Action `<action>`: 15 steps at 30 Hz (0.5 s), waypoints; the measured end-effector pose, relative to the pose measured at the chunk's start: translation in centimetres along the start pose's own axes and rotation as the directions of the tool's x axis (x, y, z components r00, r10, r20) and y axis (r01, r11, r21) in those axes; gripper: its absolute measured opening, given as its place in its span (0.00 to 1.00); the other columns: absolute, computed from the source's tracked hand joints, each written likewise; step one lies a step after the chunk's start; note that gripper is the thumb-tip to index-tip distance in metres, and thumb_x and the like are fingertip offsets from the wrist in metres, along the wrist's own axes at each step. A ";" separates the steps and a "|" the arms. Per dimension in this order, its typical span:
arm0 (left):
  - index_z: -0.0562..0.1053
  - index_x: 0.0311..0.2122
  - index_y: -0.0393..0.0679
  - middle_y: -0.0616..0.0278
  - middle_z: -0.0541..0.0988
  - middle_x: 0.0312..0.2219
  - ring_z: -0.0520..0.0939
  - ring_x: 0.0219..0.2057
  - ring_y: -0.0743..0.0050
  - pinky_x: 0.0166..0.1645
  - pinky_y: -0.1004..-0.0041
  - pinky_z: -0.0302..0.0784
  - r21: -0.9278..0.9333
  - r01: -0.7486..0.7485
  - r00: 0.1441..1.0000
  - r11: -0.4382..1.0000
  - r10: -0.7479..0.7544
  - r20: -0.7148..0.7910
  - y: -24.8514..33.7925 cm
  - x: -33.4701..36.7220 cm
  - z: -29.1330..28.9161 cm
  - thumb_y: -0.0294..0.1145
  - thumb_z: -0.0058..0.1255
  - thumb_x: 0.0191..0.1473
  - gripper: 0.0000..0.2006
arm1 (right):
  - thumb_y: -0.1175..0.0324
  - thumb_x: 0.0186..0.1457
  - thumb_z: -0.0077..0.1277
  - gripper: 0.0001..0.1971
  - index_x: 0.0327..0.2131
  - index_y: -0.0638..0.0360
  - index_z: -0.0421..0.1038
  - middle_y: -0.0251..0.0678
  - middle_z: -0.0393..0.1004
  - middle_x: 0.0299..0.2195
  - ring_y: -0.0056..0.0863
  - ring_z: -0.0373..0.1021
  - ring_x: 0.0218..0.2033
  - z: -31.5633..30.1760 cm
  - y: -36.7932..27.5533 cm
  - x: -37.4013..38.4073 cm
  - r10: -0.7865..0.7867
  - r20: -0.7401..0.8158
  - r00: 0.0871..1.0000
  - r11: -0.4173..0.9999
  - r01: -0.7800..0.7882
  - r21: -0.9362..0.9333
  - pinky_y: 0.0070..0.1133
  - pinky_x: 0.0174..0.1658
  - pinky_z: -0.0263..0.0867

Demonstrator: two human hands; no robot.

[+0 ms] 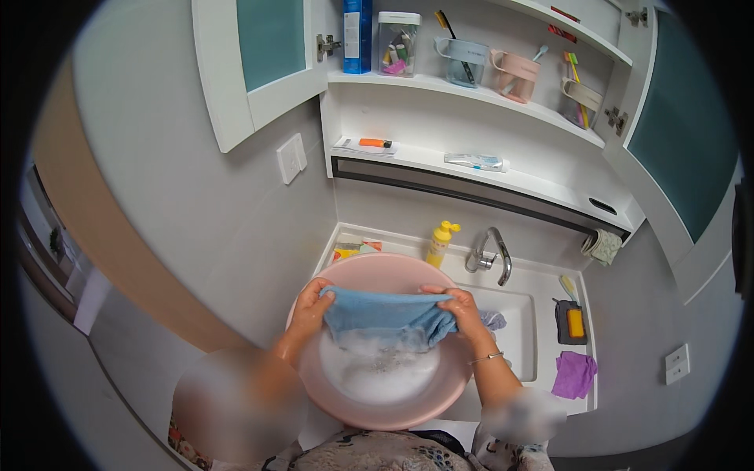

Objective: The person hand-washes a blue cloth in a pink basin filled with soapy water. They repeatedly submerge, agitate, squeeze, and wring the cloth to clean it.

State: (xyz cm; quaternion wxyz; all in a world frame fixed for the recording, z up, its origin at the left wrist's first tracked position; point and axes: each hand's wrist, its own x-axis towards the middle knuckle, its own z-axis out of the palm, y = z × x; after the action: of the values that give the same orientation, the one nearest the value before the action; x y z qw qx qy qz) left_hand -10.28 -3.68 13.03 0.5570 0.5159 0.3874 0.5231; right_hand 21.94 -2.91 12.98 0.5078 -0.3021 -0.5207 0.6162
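Observation:
A wet blue cloth (385,310) is stretched between my two hands above a round pink basin (449,385). My left hand (312,308) is closed on the cloth's left end, its thumb on top. At the other end my right hand (459,308) grips the cloth, with a thin bracelet on that wrist. The lower edge of the cloth hangs down to white suds (377,369) in the basin. Foam hides whatever lies beneath it.
Behind the basin stand a yellow bottle (440,245) and a chrome faucet (495,255) over a white sink (518,330). A purple cloth (575,374) and a yellow soap bar (576,322) lie at the right. Above, an open cabinet (479,118) holds cups with toothbrushes.

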 end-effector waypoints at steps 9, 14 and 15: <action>0.64 0.40 0.43 0.60 0.70 0.32 0.73 0.35 0.68 0.40 0.66 0.72 -0.554 0.273 0.719 0.787 -0.549 -0.426 -11.4 0.8 7.6 0.39 0.38 0.55 0.12 | 0.59 0.51 0.45 0.13 0.35 0.59 0.65 0.45 0.71 0.29 0.32 0.70 0.34 9.8 8.5 0.0 -0.077 -0.443 0.893 0.857 -0.168 -0.487 0.26 0.34 0.63; 0.66 0.42 0.42 0.56 0.71 0.35 0.74 0.37 0.63 0.42 0.62 0.70 -0.746 0.406 0.786 0.527 -0.618 -0.008 -12.7 -1.0 7.4 0.49 0.41 0.53 0.21 | 0.59 0.46 0.49 0.13 0.29 0.59 0.65 0.45 0.70 0.20 0.44 0.69 0.23 11.9 8.6 0.2 -0.117 -0.377 0.919 0.728 -0.178 -0.661 0.32 0.28 0.63; 0.66 0.41 0.43 0.56 0.71 0.35 0.74 0.37 0.62 0.43 0.62 0.70 -0.619 0.500 0.718 0.605 -0.689 -0.093 -9.8 -0.8 9.4 0.51 0.39 0.54 0.20 | 0.59 0.46 0.50 0.13 0.28 0.58 0.64 0.46 0.70 0.19 0.45 0.68 0.22 9.7 9.4 1.6 -0.130 -0.473 0.871 0.701 -0.257 -0.665 0.32 0.27 0.63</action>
State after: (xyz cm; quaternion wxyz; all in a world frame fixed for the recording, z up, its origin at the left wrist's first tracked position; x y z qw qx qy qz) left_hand 0.54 -5.33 4.95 0.7528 0.0772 0.4556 0.4688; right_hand 9.75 -4.10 6.99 0.4430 -0.6369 -0.5609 0.2888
